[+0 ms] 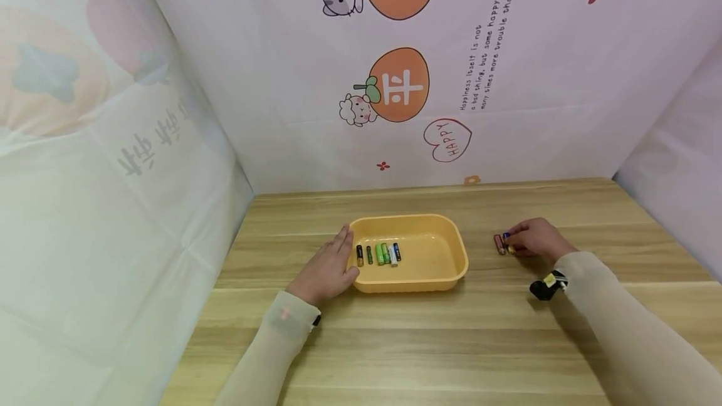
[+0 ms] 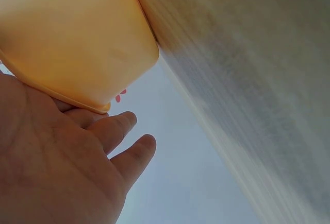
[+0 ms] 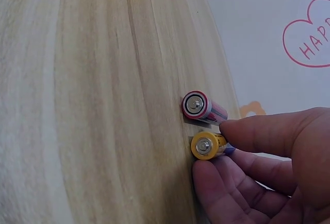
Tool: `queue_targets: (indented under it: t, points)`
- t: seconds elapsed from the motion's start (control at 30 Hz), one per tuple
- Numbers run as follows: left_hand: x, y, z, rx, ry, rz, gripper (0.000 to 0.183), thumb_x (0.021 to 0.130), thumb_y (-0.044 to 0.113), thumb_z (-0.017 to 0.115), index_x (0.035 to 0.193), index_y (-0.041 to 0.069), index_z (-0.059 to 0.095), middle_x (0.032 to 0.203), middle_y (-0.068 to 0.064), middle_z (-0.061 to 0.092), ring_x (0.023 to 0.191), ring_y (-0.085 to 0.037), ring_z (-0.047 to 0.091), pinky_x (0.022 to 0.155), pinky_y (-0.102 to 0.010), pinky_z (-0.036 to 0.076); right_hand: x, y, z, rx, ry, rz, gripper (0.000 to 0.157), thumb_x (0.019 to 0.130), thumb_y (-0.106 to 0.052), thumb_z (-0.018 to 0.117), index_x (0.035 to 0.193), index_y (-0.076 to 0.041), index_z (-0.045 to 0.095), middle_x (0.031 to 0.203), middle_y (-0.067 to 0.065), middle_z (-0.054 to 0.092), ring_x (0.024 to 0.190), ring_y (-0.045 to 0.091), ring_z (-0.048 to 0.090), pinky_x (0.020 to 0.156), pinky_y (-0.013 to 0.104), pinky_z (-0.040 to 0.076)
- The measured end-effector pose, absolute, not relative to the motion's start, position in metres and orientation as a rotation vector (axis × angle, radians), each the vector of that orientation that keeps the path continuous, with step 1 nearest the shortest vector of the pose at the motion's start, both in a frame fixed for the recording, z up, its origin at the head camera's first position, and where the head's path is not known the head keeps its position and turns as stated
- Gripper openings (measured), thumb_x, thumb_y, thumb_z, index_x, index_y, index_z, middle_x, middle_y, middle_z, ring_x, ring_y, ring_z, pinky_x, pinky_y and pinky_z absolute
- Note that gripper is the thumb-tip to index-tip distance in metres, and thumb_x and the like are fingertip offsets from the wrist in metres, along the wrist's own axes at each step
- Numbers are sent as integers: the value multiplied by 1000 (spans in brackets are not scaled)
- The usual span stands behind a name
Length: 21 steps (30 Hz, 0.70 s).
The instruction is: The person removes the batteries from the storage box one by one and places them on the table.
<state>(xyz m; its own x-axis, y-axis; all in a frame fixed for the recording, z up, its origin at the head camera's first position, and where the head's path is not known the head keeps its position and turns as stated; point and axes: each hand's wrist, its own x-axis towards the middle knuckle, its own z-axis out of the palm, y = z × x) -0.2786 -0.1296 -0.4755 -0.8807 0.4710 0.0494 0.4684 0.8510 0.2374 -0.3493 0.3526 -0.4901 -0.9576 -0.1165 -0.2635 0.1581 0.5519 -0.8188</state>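
Note:
My left hand [image 1: 326,271] rests against the left rim of a yellow plastic tray [image 1: 434,286], its fingers mostly straight. The left wrist view shows the same hand beneath the tray's wall [image 2: 87,38]. To the right of the tray, my right hand [image 1: 538,238] pinches a yellow-and-blue battery [image 3: 204,145] between thumb and fingers, low at the tabletop. A red battery [image 3: 198,105] lies right beside it, outside the grip. Inside the tray several batteries lie side by side, among them a black one [image 1: 360,255], a thick green one [image 1: 380,254] and a white one [image 1: 393,257].
The wooden table [image 1: 395,343] meets a white printed cloth [image 1: 293,111] hanging at the back and sides. A small black device [image 1: 544,289] is strapped at the right wrist. Bare wood separates the tray from the red battery.

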Motion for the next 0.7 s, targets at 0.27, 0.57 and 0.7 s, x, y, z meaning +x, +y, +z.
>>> queue_targets:
  t: [0.27, 0.57, 0.7]
  points:
    - [-277, -130, -473, 765, 3000, 403, 74, 97, 32, 42, 154, 0, 8, 162, -10, -1, 146, -18, 2, 116, -40, 16, -350, 352, -490, 46, 2493, -1368, 42, 91, -9, 65, 121, 19, 54, 102, 20, 63, 78, 16, 65, 69, 33, 58]
    - [-279, -130, -474, 776, 3006, 402, 74, 97, 32, 42, 154, 0, 7, 161, -10, -2, 146, -18, 2, 116, -40, 16, -349, 349, -487, 37, 2492, -1366, 44, 92, -9, 63, 123, 21, 52, 102, 18, 62, 80, 15, 61, 71, 32, 57]
    - [-278, -130, -475, 774, 3001, 421, 74, 97, 31, 42, 154, 0, 8, 162, -11, -2, 147, -19, 3, 116, -41, 16, -348, 349, -487, 41, 2486, -1368, 45, 93, -10, 62, 124, 21, 51, 104, 20, 61, 81, 16, 60, 71, 32, 57]
